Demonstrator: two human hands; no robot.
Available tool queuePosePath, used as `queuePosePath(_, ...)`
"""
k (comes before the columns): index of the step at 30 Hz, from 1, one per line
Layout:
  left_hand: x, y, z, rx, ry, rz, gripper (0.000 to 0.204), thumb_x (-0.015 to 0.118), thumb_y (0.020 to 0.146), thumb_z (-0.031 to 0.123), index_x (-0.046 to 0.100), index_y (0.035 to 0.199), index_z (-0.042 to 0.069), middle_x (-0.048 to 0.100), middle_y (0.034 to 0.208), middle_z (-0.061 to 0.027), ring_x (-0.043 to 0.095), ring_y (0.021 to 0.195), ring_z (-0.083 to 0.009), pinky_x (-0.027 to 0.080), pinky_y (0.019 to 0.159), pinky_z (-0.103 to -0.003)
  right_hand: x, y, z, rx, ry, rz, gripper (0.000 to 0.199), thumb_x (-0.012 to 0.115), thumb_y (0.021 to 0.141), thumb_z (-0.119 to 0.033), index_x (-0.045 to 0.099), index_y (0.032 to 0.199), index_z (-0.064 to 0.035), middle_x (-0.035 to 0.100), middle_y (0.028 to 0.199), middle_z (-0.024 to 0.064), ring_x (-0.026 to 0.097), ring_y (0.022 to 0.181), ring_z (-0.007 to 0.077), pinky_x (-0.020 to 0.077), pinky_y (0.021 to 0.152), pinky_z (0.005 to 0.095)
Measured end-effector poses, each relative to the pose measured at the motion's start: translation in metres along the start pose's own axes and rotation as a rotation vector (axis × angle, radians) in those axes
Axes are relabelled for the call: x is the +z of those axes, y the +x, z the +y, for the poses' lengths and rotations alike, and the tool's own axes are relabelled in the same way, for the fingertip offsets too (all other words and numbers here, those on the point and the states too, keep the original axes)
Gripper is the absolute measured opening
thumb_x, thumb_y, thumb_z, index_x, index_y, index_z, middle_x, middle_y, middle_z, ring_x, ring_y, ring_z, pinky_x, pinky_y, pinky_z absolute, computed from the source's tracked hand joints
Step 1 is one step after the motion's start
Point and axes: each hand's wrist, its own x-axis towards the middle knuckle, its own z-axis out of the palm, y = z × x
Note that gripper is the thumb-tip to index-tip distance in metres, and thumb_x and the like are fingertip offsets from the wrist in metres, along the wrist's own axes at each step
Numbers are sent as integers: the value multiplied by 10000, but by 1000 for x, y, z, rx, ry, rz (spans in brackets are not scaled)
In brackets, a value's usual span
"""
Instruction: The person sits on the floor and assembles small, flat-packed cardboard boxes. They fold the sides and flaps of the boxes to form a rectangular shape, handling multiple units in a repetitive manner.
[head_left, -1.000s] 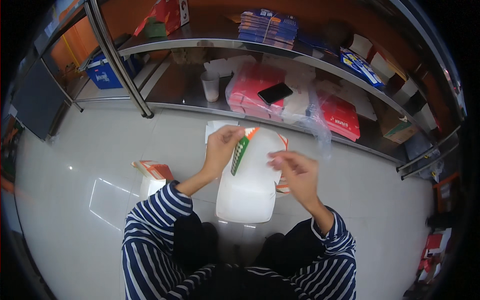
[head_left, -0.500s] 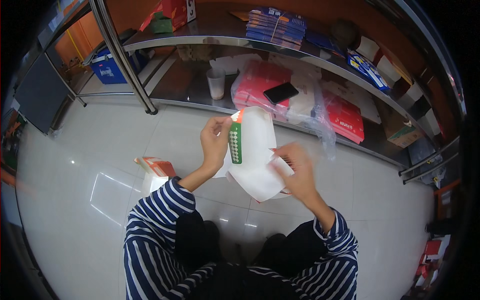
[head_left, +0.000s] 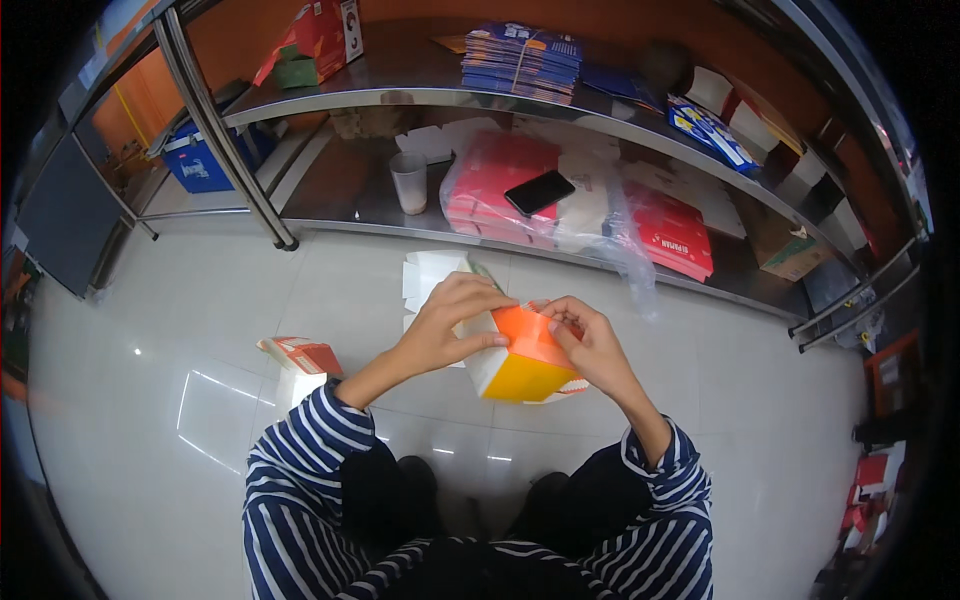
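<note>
Between my hands is a partly folded cardboard box (head_left: 530, 377), held above the floor in front of my knees. Its outer faces are orange and yellow, and white inner flaps spread out beyond my left hand. My left hand (head_left: 450, 322) grips the box's left side, fingers over the top edge and thumb against the near panel. On the opposite side, my right hand (head_left: 588, 345) pinches the orange upper panel near the corner. The far underside of the box is hidden by my hands.
A second orange-and-white carton (head_left: 305, 358) rests on the tiled floor to my left. Ahead, a steel shelf (head_left: 560, 256) carries a plastic cup (head_left: 410, 183), a black phone (head_left: 540, 192) and bagged red cartons (head_left: 495, 180). Bundled blue flat cartons (head_left: 520, 62) lie on the upper shelf.
The box has been turned and its panels bent, so the orange and yellow outside now faces me rather than the white inside. Both hands have come closer together around it.
</note>
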Motion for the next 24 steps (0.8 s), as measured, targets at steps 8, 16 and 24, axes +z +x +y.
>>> queuePosePath(8,9,-1,4,-262,-195,136,266,722,686,128,677,932,40,630,824,-104,560,808,-229,453,723,-316,15,-4,-14,-189,-276,122,152,595,799,-80,610,899,33,601,926,122,570,895,210,420,838,298)
queuePosePath(16,1,3,-1,-233,56,103,172,733,679,171,710,820,74,662,754,-54,505,766,-206,424,694,-310,14,-3,-20,-594,-525,261,141,689,667,-128,618,747,-37,567,718,52,544,689,215,355,665,316)
queuePosePath(24,-1,3,2,-302,42,90,119,706,662,154,712,763,93,651,717,-12,477,791,-190,391,739,-316,20,-4,-23,-941,-623,282,139,710,627,-115,612,722,-94,569,686,-2,472,620,176,309,628,313)
